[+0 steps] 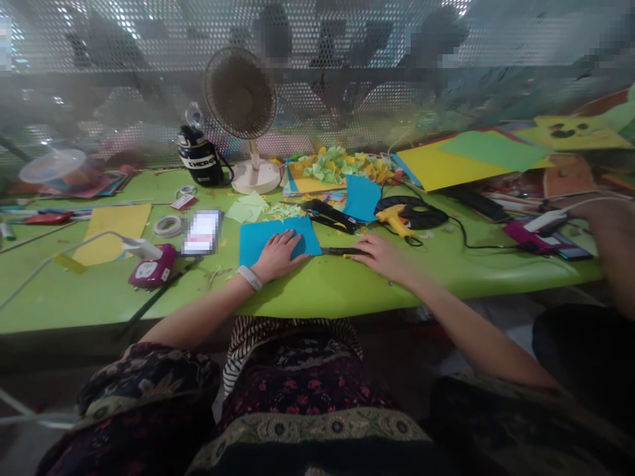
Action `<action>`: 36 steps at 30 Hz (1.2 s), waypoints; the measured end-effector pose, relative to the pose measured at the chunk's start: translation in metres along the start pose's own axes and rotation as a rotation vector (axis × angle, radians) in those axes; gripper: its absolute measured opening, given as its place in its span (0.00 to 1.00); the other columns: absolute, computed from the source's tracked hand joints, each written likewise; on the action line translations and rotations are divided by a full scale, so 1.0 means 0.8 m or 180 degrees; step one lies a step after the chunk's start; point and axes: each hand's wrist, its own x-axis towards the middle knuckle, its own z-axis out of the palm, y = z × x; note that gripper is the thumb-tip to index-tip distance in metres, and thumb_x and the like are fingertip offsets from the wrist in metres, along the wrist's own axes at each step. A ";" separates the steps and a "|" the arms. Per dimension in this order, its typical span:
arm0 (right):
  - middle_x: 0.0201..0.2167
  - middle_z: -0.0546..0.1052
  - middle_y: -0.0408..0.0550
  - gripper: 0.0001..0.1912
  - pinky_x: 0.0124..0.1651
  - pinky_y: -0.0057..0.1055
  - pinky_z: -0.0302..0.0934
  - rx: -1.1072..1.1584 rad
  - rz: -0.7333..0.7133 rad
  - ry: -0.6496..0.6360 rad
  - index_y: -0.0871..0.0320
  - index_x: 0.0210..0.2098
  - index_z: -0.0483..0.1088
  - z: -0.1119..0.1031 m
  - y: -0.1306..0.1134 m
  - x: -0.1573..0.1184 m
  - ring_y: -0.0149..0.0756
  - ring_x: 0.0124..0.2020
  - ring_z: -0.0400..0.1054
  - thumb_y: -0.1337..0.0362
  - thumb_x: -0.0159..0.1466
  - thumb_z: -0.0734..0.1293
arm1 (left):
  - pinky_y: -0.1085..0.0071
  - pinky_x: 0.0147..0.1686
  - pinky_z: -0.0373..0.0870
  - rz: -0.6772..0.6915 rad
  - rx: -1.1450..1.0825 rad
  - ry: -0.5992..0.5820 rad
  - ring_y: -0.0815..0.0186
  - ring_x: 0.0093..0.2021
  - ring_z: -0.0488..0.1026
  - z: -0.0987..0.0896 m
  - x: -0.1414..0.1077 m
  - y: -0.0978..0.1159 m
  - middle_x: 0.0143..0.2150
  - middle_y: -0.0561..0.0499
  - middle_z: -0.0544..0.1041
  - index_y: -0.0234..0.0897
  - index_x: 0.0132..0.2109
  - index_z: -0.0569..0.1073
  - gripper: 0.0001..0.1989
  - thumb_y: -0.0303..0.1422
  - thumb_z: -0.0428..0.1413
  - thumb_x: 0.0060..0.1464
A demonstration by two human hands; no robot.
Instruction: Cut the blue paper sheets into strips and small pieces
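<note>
My left hand (pixel 282 254) lies flat with its fingers stretched on a blue sheet of paper (pixel 253 241) on the green table. Its thumb reaches to the right edge of the sheet. In my right hand (pixel 380 256) is a pair of dark scissors (pixel 342 251), low over the table. Their tip points left and meets the paper's right edge; whether the blades are apart is too small to tell. Behind the sheet lie a black stapler-like tool (pixel 330 216), a smaller blue paper piece (pixel 361 198) and green paper scraps (pixel 282 211).
A fan (pixel 241 96) and black bottle (pixel 207 165) stand at the back. Around me lie a phone (pixel 201 231), tape roll (pixel 167 226), purple power adapter (pixel 153 266), yellow glue gun (pixel 395 218) with a cord, and yellow sheets (pixel 441 165). Another person's arm (pixel 615 244) is at right.
</note>
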 end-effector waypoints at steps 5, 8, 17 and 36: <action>0.48 0.78 0.54 0.15 0.55 0.51 0.70 0.0113 -0.0024 -0.0072 0.49 0.52 0.80 0.003 -0.004 0.010 0.49 0.50 0.73 0.57 0.70 0.65 | 0.51 0.74 0.42 0.0051 -0.0050 -0.0113 0.52 0.78 0.47 -0.001 0.001 0.000 0.77 0.41 0.53 0.38 0.74 0.58 0.39 0.58 0.40 0.68; 0.49 0.78 0.55 0.15 0.56 0.52 0.69 0.0168 -0.0048 -0.0099 0.50 0.52 0.80 0.002 -0.005 0.011 0.50 0.52 0.73 0.58 0.71 0.65 | 0.51 0.75 0.42 0.0023 -0.0016 -0.0160 0.52 0.78 0.46 -0.003 0.000 0.002 0.78 0.41 0.52 0.37 0.74 0.58 0.39 0.57 0.40 0.68; 0.49 0.79 0.55 0.15 0.56 0.50 0.69 0.0120 -0.0093 -0.0172 0.51 0.52 0.80 0.001 -0.007 0.017 0.48 0.50 0.73 0.58 0.71 0.64 | 0.46 0.74 0.40 -0.0014 0.0096 -0.0129 0.52 0.77 0.48 -0.006 -0.003 0.006 0.77 0.41 0.53 0.40 0.74 0.58 0.37 0.56 0.41 0.69; 0.48 0.78 0.57 0.16 0.54 0.50 0.70 0.0145 -0.0164 -0.0219 0.54 0.52 0.80 0.001 -0.007 0.011 0.49 0.49 0.73 0.57 0.72 0.64 | 0.45 0.74 0.42 -0.0050 0.0066 -0.0193 0.51 0.77 0.48 -0.005 -0.001 0.008 0.78 0.42 0.52 0.40 0.75 0.58 0.37 0.56 0.41 0.69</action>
